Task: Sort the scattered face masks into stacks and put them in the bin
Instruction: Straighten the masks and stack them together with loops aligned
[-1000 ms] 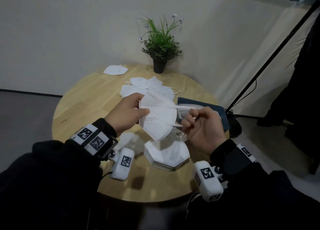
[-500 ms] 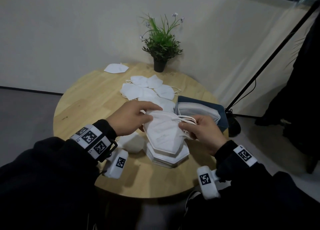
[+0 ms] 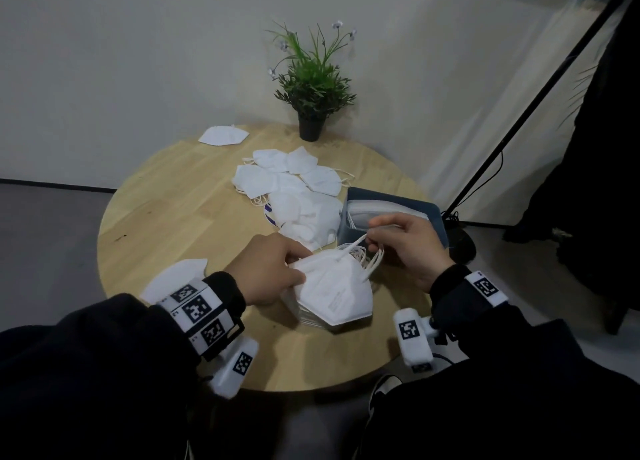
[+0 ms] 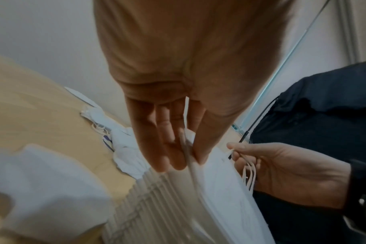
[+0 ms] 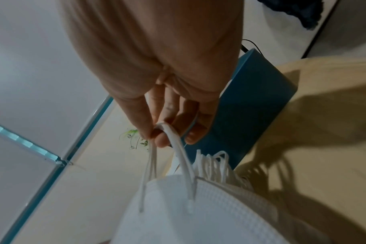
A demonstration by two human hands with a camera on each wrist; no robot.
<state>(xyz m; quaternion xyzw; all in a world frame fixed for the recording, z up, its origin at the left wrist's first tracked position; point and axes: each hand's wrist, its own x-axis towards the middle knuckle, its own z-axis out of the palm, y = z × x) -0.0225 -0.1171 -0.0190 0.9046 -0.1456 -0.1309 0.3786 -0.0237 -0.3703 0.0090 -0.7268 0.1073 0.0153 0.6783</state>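
We find a stack point(image 3: 329, 300) of folded white masks lying near the front edge of the round table point(image 3: 166, 217). Our left hand point(image 3: 270, 269) pinches the top mask point(image 3: 332, 286) at its left edge, thumb on top and fingers point(image 4: 167, 148) beneath, as the left wrist view shows; we judge this keeps the mask square on the stack. Our right hand point(image 3: 408, 248) pinches the ear loop point(image 5: 169, 148) between thumb and forefinger and holds it up and to the right, apparently to keep it clear of the loops point(image 5: 217, 166) bunched at the stack's right side.

The blue bin point(image 3: 429, 217) stands just beyond the right hand and already holds a stack of masks on edge point(image 3: 374, 213). A loose pile point(image 3: 294, 196) remains in the middle of the table, one mask point(image 3: 223, 135) lies alone at the far edge, and another point(image 3: 176, 276) sits beside the left wrist.

We assess the step as squaring the top mask onto the stack. The sorting is partly done. Tangled loops are the likely fault when the stack is lifted to the bin.

A potted plant point(image 3: 311, 85) stands at the far edge.
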